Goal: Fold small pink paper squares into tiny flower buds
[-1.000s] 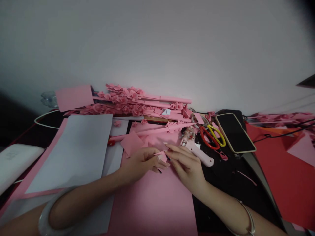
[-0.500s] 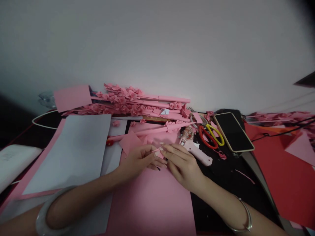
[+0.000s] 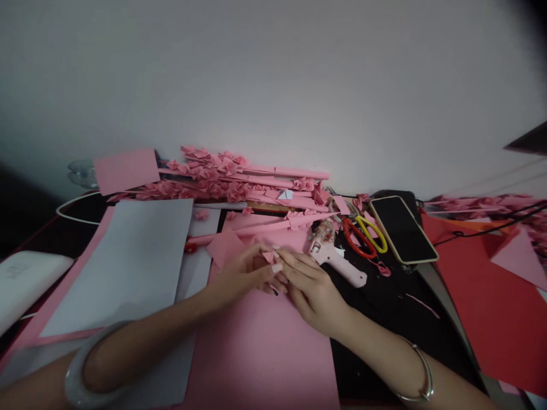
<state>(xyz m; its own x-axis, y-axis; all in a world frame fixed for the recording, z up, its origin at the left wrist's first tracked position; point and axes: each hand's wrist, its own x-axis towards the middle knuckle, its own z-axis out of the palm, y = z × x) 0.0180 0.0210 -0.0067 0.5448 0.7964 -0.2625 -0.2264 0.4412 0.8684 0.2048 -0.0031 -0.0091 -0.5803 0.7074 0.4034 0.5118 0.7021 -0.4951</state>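
Note:
Between my two hands is a small folded piece of pink paper (image 3: 269, 257), partly covered by the fingers. My left hand (image 3: 243, 272) pinches it from the left, thumb on the near side. From the right, my right hand (image 3: 314, 287) closes on it with the fingertips. Both hands are just above a large pink sheet (image 3: 265, 353). A square of pink paper (image 3: 225, 248) lies beyond my left hand. Close by my right hand rests a pink glue gun (image 3: 339, 263), with red-handled scissors (image 3: 358, 239) and a yellow handle (image 3: 372, 233) behind it.
Pink paper flowers (image 3: 213, 171) on rolled stems are heaped along the wall. White sheets (image 3: 119, 267) lie at left, near a white box-shaped object (image 3: 29, 285). At right are a phone (image 3: 404, 230), red paper (image 3: 496, 307) and a dark cable (image 3: 482, 232).
The fingers have shifted slightly around the pink paper, and my left thumb now covers more of its near side. The paper shows a little farther from me and left.

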